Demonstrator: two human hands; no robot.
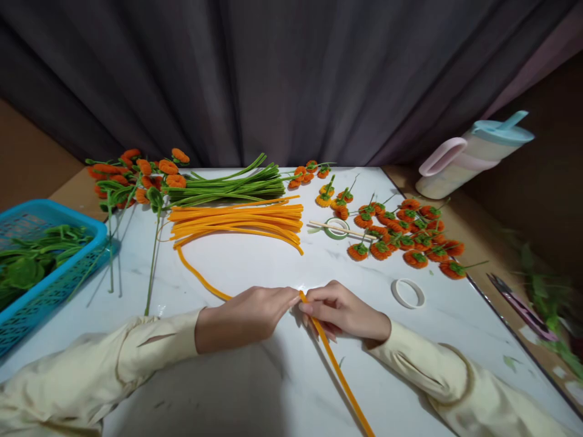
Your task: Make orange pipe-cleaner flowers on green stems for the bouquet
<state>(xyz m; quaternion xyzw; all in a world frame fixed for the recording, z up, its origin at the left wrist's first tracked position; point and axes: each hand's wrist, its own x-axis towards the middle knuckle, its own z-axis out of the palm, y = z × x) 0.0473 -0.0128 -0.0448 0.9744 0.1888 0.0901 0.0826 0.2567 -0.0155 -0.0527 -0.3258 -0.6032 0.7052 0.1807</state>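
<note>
An orange pipe cleaner [337, 362] runs from my fingertips down toward the front edge of the view. My right hand [345, 311] pinches it near its upper end between thumb and fingers. Close beside, the closed fingertips of my left hand [252, 314] meet the same spot, with the fingers together and the thumb mostly hidden. A curved orange length [200, 277] comes from the bundle of orange pipe cleaners [237, 220] and passes behind my left hand; whether it joins the held one cannot be seen.
Green pipe cleaners [228, 189] lie behind the orange bundle. Finished orange flowers [144, 176] stand at back left, beside a blue basket [102, 233] of green leaves. Orange flower heads [416, 259], tape rolls [409, 294], pink-handled snips [523, 309] and a tumbler [455, 167] are at right.
</note>
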